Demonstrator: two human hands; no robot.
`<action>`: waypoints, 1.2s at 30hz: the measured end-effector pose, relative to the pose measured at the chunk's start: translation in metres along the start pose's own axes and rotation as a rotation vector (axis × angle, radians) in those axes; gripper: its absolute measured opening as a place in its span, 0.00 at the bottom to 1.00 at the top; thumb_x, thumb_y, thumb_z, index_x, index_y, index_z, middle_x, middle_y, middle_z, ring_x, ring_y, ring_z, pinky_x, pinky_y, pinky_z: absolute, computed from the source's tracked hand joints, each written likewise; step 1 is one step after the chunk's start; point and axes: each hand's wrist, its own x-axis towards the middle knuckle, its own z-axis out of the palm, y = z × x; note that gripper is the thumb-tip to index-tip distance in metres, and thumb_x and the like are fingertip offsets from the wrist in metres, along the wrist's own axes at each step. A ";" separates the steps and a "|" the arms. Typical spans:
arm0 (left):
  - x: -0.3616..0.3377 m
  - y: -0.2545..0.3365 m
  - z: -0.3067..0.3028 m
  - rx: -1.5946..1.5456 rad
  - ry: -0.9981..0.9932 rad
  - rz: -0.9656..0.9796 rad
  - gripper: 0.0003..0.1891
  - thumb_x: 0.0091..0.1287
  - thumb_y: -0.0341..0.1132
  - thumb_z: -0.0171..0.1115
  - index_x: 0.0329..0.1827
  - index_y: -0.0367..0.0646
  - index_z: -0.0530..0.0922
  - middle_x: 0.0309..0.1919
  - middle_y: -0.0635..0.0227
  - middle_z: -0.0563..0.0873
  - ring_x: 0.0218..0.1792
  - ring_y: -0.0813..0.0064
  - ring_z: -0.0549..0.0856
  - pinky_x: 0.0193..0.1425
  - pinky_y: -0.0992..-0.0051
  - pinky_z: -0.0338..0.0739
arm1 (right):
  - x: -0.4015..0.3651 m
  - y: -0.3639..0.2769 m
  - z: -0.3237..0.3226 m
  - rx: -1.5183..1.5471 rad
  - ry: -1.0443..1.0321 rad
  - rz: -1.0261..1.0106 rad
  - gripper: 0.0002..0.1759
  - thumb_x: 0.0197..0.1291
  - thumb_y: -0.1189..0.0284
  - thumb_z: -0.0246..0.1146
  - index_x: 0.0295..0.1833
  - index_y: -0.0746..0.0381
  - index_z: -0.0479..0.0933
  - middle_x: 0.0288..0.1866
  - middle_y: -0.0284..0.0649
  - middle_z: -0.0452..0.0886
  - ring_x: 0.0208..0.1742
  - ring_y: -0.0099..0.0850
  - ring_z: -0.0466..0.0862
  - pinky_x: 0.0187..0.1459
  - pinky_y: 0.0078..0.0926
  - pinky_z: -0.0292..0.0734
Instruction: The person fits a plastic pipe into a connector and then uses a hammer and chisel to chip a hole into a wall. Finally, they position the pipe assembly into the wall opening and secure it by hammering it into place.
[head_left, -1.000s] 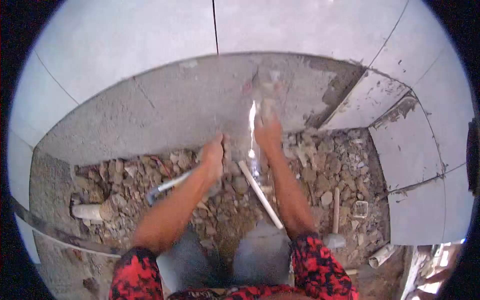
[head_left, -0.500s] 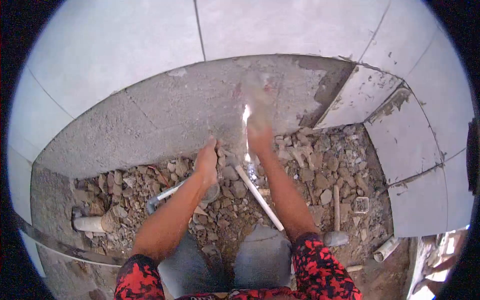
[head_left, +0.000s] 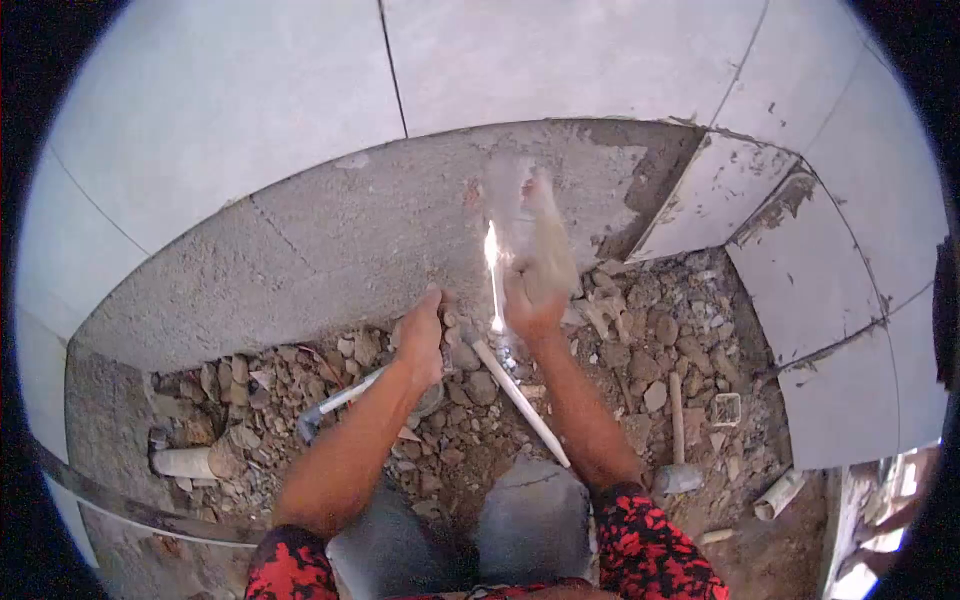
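My right hand (head_left: 535,315) is closed around a pale, motion-smeared thing (head_left: 556,245) raised in front of the bare cement wall strip (head_left: 350,235); its kind does not show. Left of that hand runs a thin, glaring bright streak (head_left: 493,255), too bright to make out. My left hand (head_left: 420,335) is curled near the bottom of the strip, thumb uppermost. Whatever may be inside its fingers is hidden. A white pipe (head_left: 520,402) slants over the rubble between my forearms.
Broken rubble (head_left: 450,430) covers the ground. A mallet (head_left: 678,478) and a small white square frame (head_left: 726,409) lie at right. At left are a wide pipe stub (head_left: 185,462) and a pipe with a grey elbow (head_left: 310,425). Tiles (head_left: 820,280) line the walls.
The blurred thing in my right hand has swung slightly right, and that hand sits a little lower. My left hand has shifted slightly right. The view has tilted a little.
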 end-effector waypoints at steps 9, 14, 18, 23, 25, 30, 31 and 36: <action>-0.005 -0.004 -0.002 0.010 0.005 -0.026 0.15 0.66 0.46 0.41 0.31 0.46 0.71 0.15 0.77 0.68 0.14 0.83 0.66 0.16 0.80 0.61 | -0.027 0.053 0.008 0.005 -0.202 0.294 0.14 0.47 0.67 0.55 0.34 0.68 0.73 0.28 0.47 0.76 0.31 0.38 0.77 0.35 0.32 0.70; -0.022 -0.005 0.012 0.043 -0.015 -0.029 0.15 0.65 0.46 0.43 0.34 0.45 0.73 0.17 0.75 0.71 0.15 0.81 0.67 0.17 0.78 0.65 | 0.003 0.055 0.012 0.050 -0.428 0.924 0.10 0.41 0.74 0.57 0.33 0.67 0.74 0.27 0.42 0.75 0.31 0.30 0.75 0.33 0.26 0.70; -0.006 -0.005 0.006 0.030 -0.003 -0.025 0.15 0.65 0.47 0.43 0.34 0.46 0.72 0.17 0.76 0.70 0.15 0.81 0.68 0.19 0.78 0.65 | -0.021 0.033 0.008 0.190 -0.147 0.341 0.09 0.40 0.74 0.58 0.30 0.67 0.74 0.26 0.41 0.76 0.28 0.31 0.76 0.30 0.27 0.70; -0.004 -0.010 0.006 0.076 -0.029 -0.008 0.15 0.64 0.46 0.45 0.32 0.44 0.73 0.20 0.73 0.72 0.18 0.80 0.70 0.19 0.75 0.66 | 0.003 0.075 0.022 -0.020 -0.442 0.502 0.08 0.43 0.74 0.57 0.30 0.67 0.75 0.27 0.40 0.77 0.31 0.26 0.76 0.31 0.26 0.70; 0.003 -0.001 0.008 0.062 -0.077 0.024 0.15 0.64 0.46 0.45 0.32 0.45 0.72 0.19 0.74 0.71 0.18 0.80 0.69 0.18 0.75 0.64 | 0.007 0.049 0.010 0.055 -0.402 0.642 0.09 0.45 0.74 0.56 0.32 0.67 0.75 0.31 0.42 0.78 0.33 0.31 0.77 0.33 0.29 0.71; -0.002 -0.012 0.014 0.148 0.009 -0.032 0.15 0.64 0.48 0.43 0.31 0.46 0.71 0.17 0.75 0.68 0.16 0.80 0.66 0.15 0.77 0.61 | 0.003 0.064 0.032 -0.296 -0.284 0.458 0.13 0.45 0.72 0.53 0.35 0.69 0.73 0.32 0.51 0.77 0.36 0.39 0.78 0.39 0.33 0.71; 0.002 -0.019 0.011 0.132 -0.026 -0.042 0.16 0.64 0.49 0.43 0.31 0.46 0.71 0.16 0.76 0.68 0.15 0.81 0.66 0.15 0.78 0.60 | 0.006 0.061 0.031 -0.115 -0.333 0.688 0.11 0.45 0.75 0.54 0.36 0.69 0.72 0.30 0.48 0.77 0.36 0.36 0.78 0.39 0.30 0.72; -0.007 -0.010 0.010 0.058 -0.024 -0.055 0.16 0.64 0.49 0.44 0.30 0.47 0.71 0.15 0.76 0.68 0.13 0.82 0.65 0.14 0.79 0.60 | -0.016 0.052 0.024 0.143 -0.119 0.128 0.14 0.43 0.68 0.57 0.34 0.67 0.73 0.31 0.50 0.77 0.34 0.40 0.79 0.35 0.35 0.72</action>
